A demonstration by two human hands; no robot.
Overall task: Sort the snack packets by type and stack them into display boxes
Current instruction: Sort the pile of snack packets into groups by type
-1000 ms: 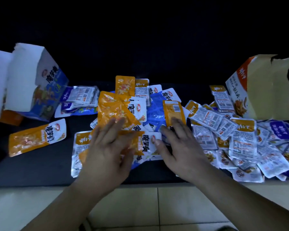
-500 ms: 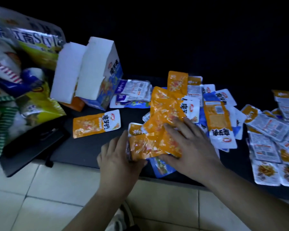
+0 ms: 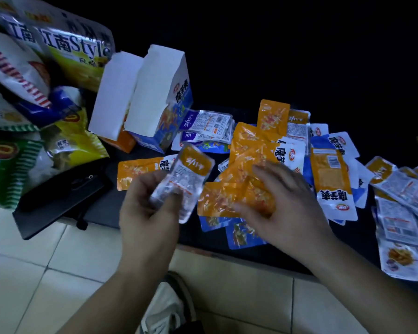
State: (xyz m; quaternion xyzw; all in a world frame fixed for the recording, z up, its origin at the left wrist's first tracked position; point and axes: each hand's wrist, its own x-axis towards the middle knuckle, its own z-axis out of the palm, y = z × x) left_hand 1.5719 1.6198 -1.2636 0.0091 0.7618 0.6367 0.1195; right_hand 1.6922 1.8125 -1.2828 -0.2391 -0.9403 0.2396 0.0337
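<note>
Lifted since the previous frame, the left hand (image 3: 150,213) now pinches a silver-backed packet (image 3: 191,177) clear of the table (image 3: 251,254), presumably pulled out as the wrong type. Right hand (image 3: 282,208), fingers spread and nearly flat, presses the orange packets (image 3: 227,201) near the front edge, probably to keep the gathered stack from sliding. Open display box (image 3: 159,97) stands at the left rear corner, within reach for loading.
</note>
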